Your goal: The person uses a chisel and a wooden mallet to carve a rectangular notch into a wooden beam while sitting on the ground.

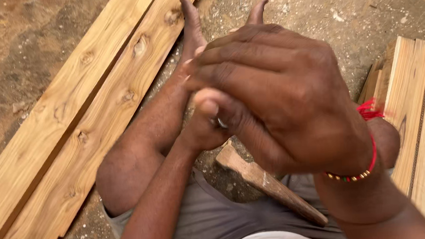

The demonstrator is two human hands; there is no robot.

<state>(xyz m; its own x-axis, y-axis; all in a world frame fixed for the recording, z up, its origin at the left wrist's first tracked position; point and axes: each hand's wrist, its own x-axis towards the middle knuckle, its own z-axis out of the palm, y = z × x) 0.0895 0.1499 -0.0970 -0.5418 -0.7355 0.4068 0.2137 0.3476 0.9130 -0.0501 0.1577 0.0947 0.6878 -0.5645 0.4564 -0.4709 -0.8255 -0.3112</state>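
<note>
Two long pale wooden planks (70, 128) with dark knots lie side by side on the sandy ground (16, 43), running from the near left to the far middle. A second stack of pale planks (419, 121) lies at the right edge, its ends pointing far. Between the two lots is a strip of bare, gritty ground where the person sits, one bare leg and foot (187, 32) stretched toward the far side beside the left planks.

The right hand (280, 95), wearing a red cord and bead bracelet (367, 164) at the wrist, is held up close to the camera, its fingers curled over the left hand (208, 124). The left grip is folded around a small metal piece (221, 123), of which only a glint shows between the fingers; what it is cannot be told. The right grip is pressed down over the left hand's fingers, and whether it pinches anything itself cannot be told.

Beneath the hands, a worn brown wooden handle (270, 185) rests slanted across the grey shorts (219, 222), untouched.
</note>
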